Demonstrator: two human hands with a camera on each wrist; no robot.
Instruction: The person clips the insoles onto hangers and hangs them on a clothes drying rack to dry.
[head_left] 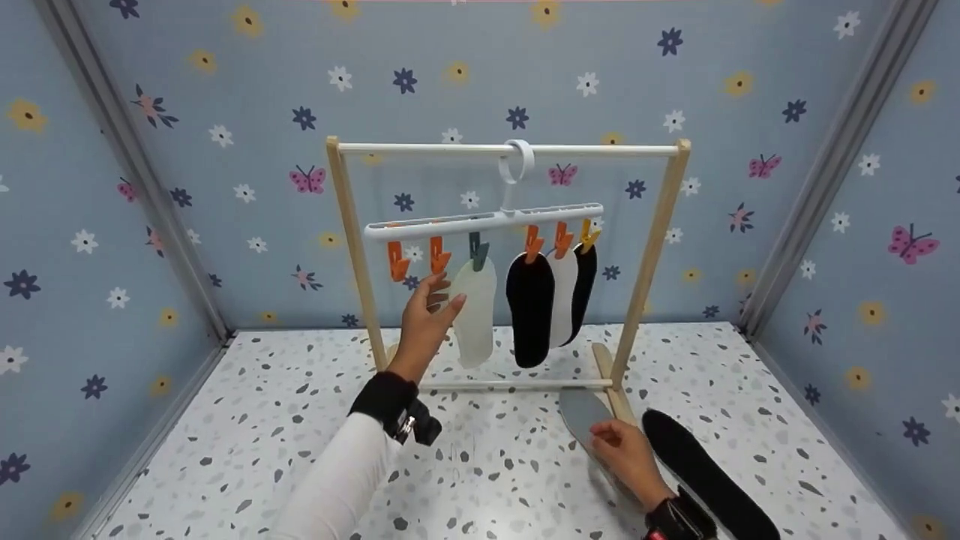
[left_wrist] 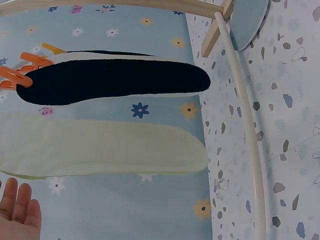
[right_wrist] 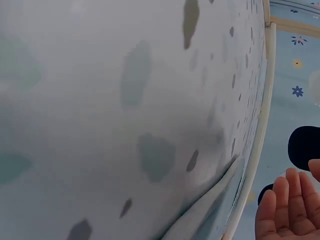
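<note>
A white clip hanger (head_left: 480, 223) hangs from a small rack and carries several clips. My left hand (head_left: 429, 319) is raised with loosely bent fingers. It is beside the pale green insole (head_left: 477, 319), which hangs from a dark green clip (head_left: 478, 253). Its fingertips come just under an orange clip (head_left: 439, 256) that holds nothing. In the left wrist view, the fingers (left_wrist: 21, 202) lie beside the pale insole's edge. My right hand (head_left: 626, 456) hovers low over a grey insole (head_left: 583, 412), hiding part of it. In the right wrist view its fingers (right_wrist: 296, 202) are extended, nothing between them.
A black insole (head_left: 531, 311), a white one (head_left: 562, 300) and another black one (head_left: 585, 289) hang on the hanger's right half. One more black insole (head_left: 705, 469) lies on the speckled tabletop (head_left: 300, 450). The rack's wooden post (head_left: 651, 259) and lower white bar (head_left: 517, 385) stand behind.
</note>
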